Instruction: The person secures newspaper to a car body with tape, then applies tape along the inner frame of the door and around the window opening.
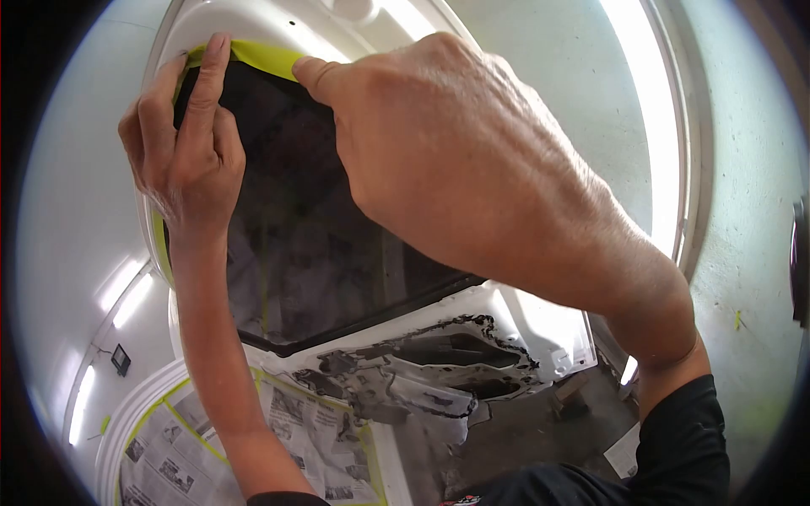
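Observation:
A strip of yellow-green masking tape (pixel 263 59) runs along the top edge of a dark window (pixel 291 185) in a white car door (pixel 253 24). At the window's upper left corner, my left hand (pixel 187 156) has its index finger stretched out and pressing on the tape. Its other fingers are partly bent against the frame. My right hand (pixel 447 143) is closed, with thumb and fingertip pinching the tape farther right, where the strip stands slightly off the frame. Most of the right hand's fingers are hidden behind its back.
Below the window, the door's inner panel (pixel 456 358) is bare, with black sealant smears and torn clear film. Newspaper (pixel 295 422) edged with the same tape covers a surface at lower left. A pale wall (pixel 751 253) stands on the right, and strip lights (pixel 126 287) show at left.

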`<state>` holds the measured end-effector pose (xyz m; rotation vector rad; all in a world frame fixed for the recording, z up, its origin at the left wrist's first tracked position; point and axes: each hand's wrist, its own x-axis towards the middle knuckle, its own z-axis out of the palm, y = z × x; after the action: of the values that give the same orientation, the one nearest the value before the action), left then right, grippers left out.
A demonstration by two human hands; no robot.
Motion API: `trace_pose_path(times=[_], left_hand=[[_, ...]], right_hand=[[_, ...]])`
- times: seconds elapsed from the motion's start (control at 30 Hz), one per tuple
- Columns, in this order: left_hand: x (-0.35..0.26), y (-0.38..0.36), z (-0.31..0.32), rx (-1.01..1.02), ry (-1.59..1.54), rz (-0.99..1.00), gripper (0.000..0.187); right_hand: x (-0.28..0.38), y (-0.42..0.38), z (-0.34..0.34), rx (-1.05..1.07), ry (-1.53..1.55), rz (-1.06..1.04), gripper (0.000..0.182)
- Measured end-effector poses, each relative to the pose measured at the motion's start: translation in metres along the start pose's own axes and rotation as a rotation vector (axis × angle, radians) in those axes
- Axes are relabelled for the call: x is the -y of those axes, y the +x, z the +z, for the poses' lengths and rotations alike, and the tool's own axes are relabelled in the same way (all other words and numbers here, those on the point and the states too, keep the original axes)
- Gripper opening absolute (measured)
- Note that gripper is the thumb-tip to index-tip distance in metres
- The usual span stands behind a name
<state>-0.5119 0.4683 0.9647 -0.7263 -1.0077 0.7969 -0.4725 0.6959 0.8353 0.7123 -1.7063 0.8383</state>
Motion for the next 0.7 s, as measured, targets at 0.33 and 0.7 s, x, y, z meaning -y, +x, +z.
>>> trace_pose_path(times=[0.33, 0.7], left_hand=[[-0.005, -0.001, -0.001, -0.009, 0.033, -0.033, 0.064], [0.002, 0.003, -0.017, 0.118, -0.073, -0.014, 0.043]], right_hand=[[0.000, 0.009, 0.006, -0.014, -0.098, -0.055, 0.038], [-0.001, 0.009, 0.009, -0.008, -0.098, -0.117, 0.034]])
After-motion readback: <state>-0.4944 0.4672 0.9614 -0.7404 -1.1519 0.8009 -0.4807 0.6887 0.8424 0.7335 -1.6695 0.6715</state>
